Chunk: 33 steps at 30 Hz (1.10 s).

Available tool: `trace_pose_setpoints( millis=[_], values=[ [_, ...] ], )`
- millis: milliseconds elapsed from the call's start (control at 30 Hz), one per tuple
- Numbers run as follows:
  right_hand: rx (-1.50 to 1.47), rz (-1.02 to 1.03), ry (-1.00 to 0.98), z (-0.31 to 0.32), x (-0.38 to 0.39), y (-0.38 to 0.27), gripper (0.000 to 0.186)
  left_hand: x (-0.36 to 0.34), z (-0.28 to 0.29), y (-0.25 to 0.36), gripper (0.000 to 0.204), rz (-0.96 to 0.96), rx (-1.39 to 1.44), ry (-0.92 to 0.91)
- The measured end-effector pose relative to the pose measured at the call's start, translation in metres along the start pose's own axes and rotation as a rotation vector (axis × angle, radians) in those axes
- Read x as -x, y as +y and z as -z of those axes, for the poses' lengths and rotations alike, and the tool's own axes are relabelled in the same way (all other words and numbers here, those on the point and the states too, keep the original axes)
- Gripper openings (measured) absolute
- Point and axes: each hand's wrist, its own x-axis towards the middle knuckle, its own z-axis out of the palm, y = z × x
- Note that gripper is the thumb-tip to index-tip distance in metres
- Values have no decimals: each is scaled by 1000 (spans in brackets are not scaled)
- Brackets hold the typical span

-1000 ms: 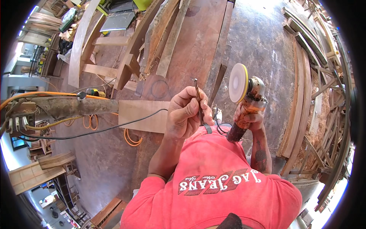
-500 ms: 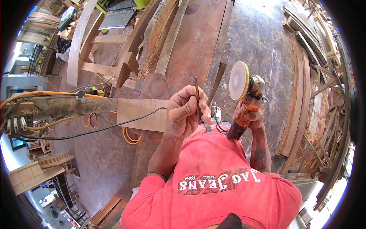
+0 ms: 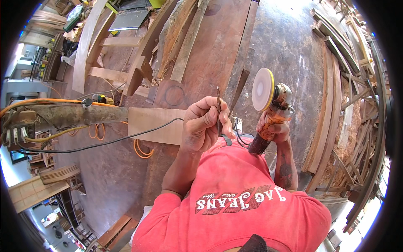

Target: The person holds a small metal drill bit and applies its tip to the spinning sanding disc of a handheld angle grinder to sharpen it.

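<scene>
My left hand (image 3: 205, 125) pinches a slim dark drill bit (image 3: 218, 107) between thumb and fingers, its spiral shank pointing up and away from me. In my right hand (image 3: 278, 129) is an orange and black angle grinder (image 3: 283, 100), gripped round its body. The grinder's head is turned up, and a round pale pad with a yellow rim (image 3: 262, 90) faces left. Whether the pad spins cannot be made out. A gap separates the bit from the pad. Part of the grinder's body is hidden behind my fingers.
A post carrying orange and black cables (image 3: 71, 116) reaches in from the left, beside a pale board (image 3: 153, 126). Long planks (image 3: 189, 42) and a wooden frame (image 3: 145, 54) lie ahead. Stacked timber (image 3: 325, 113) and shavings line the right. An orange cord (image 3: 142, 151) coils on the floor.
The drill bit stands slightly more upright in my left hand. My right hand keeps the same grip on the angle grinder. The view has shifted a little.
</scene>
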Motion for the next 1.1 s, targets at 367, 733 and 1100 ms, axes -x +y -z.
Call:
trace_pose_setpoints(
  millis=[367,733,1100],
  values=[
    [51,-29,67,-1,2,-1,55,0,1,-1,20,-11,-36,16],
    [-59,35,-62,9,4,4,57,-5,6,-18,16,-114,-745,197],
    [-226,109,-129,36,9,4,59,-27,8,-39,17,-151,-1164,151]
  ],
)
